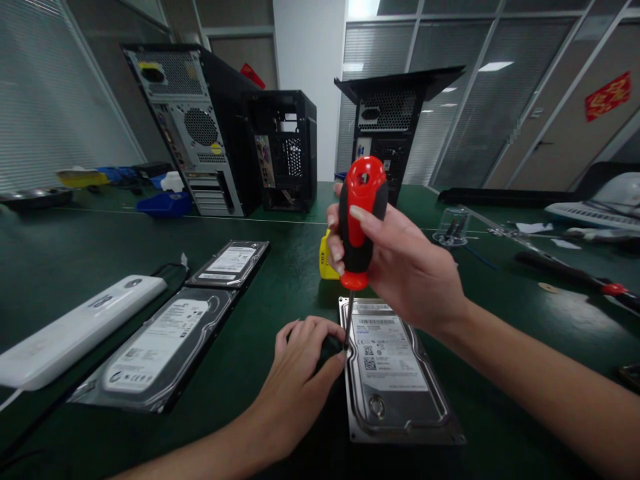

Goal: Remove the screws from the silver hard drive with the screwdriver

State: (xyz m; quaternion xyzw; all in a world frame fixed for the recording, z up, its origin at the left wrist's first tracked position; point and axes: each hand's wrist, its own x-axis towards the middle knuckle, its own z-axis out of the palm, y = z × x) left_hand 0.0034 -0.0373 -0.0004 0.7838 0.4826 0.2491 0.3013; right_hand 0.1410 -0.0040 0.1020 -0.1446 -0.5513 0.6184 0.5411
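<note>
My right hand is wrapped round the red and black handle of a screwdriver, held upright with its shaft pointing down. The tip meets the left edge of a silver hard drive, which lies label up on the green table. My left hand rests at that same edge, thumb and forefinger pinched together around the screwdriver tip. Whatever sits between those fingertips is too small to make out. Behind the drive stands a yellow object, partly hidden by my right hand.
Two bagged hard drives and a white power strip lie at left. Computer cases stand at the back left, another behind my right hand. A clear cup and black-handled tool are at right.
</note>
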